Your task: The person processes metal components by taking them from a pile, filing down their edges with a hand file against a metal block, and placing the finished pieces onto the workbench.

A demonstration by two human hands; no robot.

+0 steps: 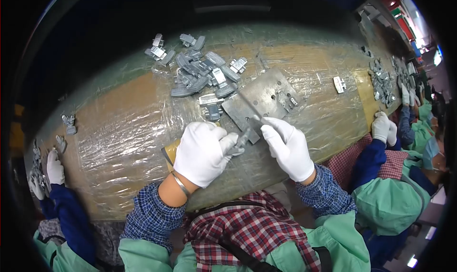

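My left hand, in a white glove, is closed around a small grey metal casting that pokes out past the thumb and fingertips. My right hand, also gloved, grips a thin, file-like metal tool. The tool slants up and left from the fingers, over a steel plate with holes and a small raised fixture. Beyond the plate lies a pile of grey metal castings. One casting rests close to the plate's left corner. Fingers hide part of the held casting.
Plastic film covers the worktable. A single casting lies to the right, and more castings are heaped farther along. Co-workers' gloved hands rest at the right edge; another gloved hand is at the left beside castings.
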